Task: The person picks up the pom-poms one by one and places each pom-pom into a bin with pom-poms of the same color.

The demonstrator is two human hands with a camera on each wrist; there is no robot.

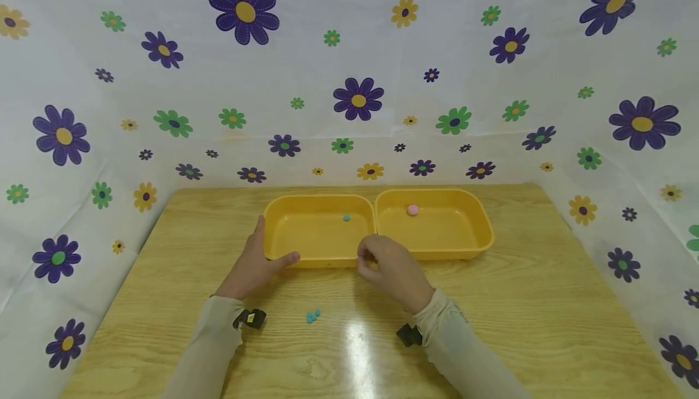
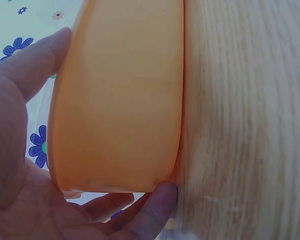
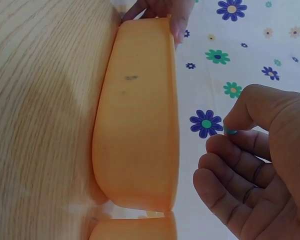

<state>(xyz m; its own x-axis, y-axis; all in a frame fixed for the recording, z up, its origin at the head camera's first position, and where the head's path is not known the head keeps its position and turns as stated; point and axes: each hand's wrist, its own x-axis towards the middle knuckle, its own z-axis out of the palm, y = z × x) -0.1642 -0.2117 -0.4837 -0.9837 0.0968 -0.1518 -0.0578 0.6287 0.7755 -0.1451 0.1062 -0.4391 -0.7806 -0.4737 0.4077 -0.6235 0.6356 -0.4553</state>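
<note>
Two yellow plastic trays stand side by side on the wooden table. My left hand point(image 1: 253, 264) holds the left tray point(image 1: 311, 262) at its left end, the thumb on the front rim and the fingers round the end wall, as the left wrist view shows. My right hand point(image 1: 394, 267) is above the front right corner of that tray. Between its thumb and forefinger it pinches a small blue ball point(image 3: 230, 131), mostly hidden by the fingertips. Another small blue ball point(image 1: 346, 217) lies inside the left tray. In the right tray point(image 1: 459, 254) sits a larger pink ball point(image 1: 412, 210).
Several small blue balls point(image 1: 313, 316) lie grouped on the table point(image 1: 306, 362) in front of the left tray, between my forearms. A white flower-patterned cloth point(image 1: 306, 59) encloses the table at the back and both sides.
</note>
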